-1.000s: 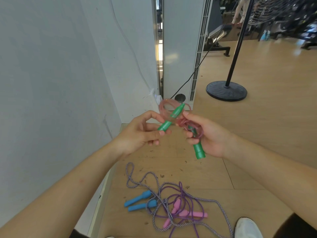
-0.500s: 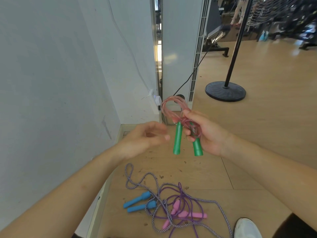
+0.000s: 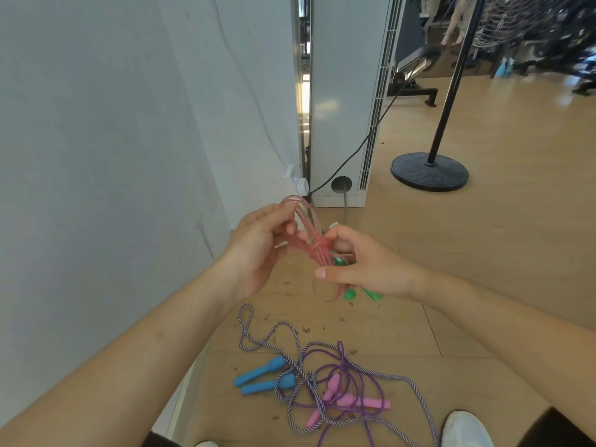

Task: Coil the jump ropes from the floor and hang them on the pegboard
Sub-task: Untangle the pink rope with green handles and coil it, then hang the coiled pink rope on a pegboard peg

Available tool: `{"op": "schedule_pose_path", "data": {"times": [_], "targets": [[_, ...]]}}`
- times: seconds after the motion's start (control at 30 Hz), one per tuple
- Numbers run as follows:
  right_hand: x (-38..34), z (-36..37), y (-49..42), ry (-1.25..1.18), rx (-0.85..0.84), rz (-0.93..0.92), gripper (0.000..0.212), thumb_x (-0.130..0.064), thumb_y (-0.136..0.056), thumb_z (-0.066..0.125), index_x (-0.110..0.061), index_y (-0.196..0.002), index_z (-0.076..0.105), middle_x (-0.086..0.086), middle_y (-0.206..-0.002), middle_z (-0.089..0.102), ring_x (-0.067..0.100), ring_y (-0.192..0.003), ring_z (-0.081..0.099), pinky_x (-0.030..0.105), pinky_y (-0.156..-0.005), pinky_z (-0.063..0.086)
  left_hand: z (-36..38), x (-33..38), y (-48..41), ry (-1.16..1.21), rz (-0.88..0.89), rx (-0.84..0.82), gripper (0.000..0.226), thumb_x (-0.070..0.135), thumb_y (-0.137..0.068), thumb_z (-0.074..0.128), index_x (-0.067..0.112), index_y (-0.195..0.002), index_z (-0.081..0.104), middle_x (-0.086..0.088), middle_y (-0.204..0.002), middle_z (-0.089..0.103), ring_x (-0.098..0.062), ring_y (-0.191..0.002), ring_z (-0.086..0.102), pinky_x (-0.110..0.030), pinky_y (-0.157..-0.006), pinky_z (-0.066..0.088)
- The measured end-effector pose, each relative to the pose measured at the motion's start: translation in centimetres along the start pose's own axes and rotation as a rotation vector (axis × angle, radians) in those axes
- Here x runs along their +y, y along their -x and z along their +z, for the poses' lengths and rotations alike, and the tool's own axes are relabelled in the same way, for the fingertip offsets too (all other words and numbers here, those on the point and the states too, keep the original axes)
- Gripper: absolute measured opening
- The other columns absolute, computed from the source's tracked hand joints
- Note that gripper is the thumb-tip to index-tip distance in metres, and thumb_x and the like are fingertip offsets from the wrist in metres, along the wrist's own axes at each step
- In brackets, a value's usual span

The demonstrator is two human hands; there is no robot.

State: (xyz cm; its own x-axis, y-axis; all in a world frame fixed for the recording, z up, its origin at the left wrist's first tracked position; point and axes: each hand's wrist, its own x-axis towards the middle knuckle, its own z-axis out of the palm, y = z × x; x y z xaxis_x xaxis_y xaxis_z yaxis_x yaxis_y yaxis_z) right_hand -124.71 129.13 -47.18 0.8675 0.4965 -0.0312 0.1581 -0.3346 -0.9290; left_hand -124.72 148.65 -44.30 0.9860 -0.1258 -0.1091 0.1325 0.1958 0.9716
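Observation:
A coiled pink jump rope (image 3: 317, 246) with green handles (image 3: 350, 293) is held at chest height between both hands. My left hand (image 3: 254, 253) grips the upper loops of the coil. My right hand (image 3: 364, 269) curls round the wrapped middle and the green handles, whose ends stick out below it. On the floor below lie two tangled ropes: a striped rope (image 3: 258, 341) with blue handles (image 3: 258, 379) and a purple rope (image 3: 354, 379) with pink handles (image 3: 354, 403). No pegboard is in view.
A white wall (image 3: 113, 156) runs along the left, with a white plug (image 3: 301, 185) and a black cable. A white cabinet (image 3: 345, 91) stands ahead. A fan stand's black round base (image 3: 429, 171) sits on the wooden floor at right. My white shoe (image 3: 466, 429) is at bottom right.
My left hand let go of a green handle, which dropped beside the other, then moved up and took the coil's loops. My right hand kept its hold on the bundle.

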Motion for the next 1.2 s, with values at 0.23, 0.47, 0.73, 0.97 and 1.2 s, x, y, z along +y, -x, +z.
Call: {"op": "schedule_pose_path", "data": {"times": [0.23,0.47,0.73,0.97,1.2], "targets": [[1.4,-0.2,0.2,0.251,-0.051,0.047,0.036,-0.036,-0.097,0.061,-0.012,-0.124,0.056,0.01,-0.094,0.068,0.028,-0.063,0.071,0.047,-0.056,0.06,-1.4,1.6,-0.4,0.012,0.091,0.083,0.021,0.025,-0.1,0.058,0.021,-0.079,0.056,0.003,-0.062,0.043,-0.013,-0.06,0.052,-0.033,-0.071,0.056],[2.3,-0.4,0.0,0.226,-0.049,0.059,0.011,-0.027,-0.097,0.062,-0.017,-0.102,0.066,0.004,-0.084,0.073,0.023,-0.079,0.072,0.026,-0.07,0.055,-3.2,1.4,-0.4,-0.089,0.06,0.056,0.02,0.028,-0.099,0.059,0.02,-0.081,0.06,0.004,-0.065,0.046,-0.014,-0.064,0.056,-0.037,-0.077,0.057],[0.7,-0.4,-0.8,-0.016,0.073,0.002,0.054,-0.032,-0.089,0.071,-0.023,-0.138,0.053,-0.006,-0.134,0.06,0.003,-0.117,0.061,0.022,-0.099,0.048,-1.8,0.8,0.1,-0.245,0.079,-0.086,0.017,0.025,-0.1,0.057,0.015,-0.086,0.058,0.002,-0.066,0.047,-0.014,-0.066,0.057,-0.033,-0.072,0.057],[0.0,0.4,-1.6,-0.303,-0.073,-0.092,0.047,-0.008,-0.092,0.068,-0.013,-0.136,0.053,0.014,-0.118,0.071,0.021,-0.112,0.068,0.032,-0.095,0.052,-1.0,1.1,0.7,-0.252,0.107,-0.209,0.012,0.012,-0.098,0.056,0.006,-0.089,0.061,-0.007,-0.074,0.059,-0.021,-0.075,0.062,-0.033,-0.073,0.056],[-1.7,0.5,-2.1,-0.273,0.008,-0.103,0.025,-0.005,-0.097,0.06,-0.007,-0.121,0.062,0.012,-0.098,0.075,0.017,-0.087,0.072,0.025,-0.074,0.054,-1.5,2.6,1.5,-0.302,0.162,0.001,0.013,0.012,-0.096,0.062,0.001,-0.097,0.069,-0.005,-0.08,0.069,-0.018,-0.077,0.067,-0.032,-0.073,0.058]]}}
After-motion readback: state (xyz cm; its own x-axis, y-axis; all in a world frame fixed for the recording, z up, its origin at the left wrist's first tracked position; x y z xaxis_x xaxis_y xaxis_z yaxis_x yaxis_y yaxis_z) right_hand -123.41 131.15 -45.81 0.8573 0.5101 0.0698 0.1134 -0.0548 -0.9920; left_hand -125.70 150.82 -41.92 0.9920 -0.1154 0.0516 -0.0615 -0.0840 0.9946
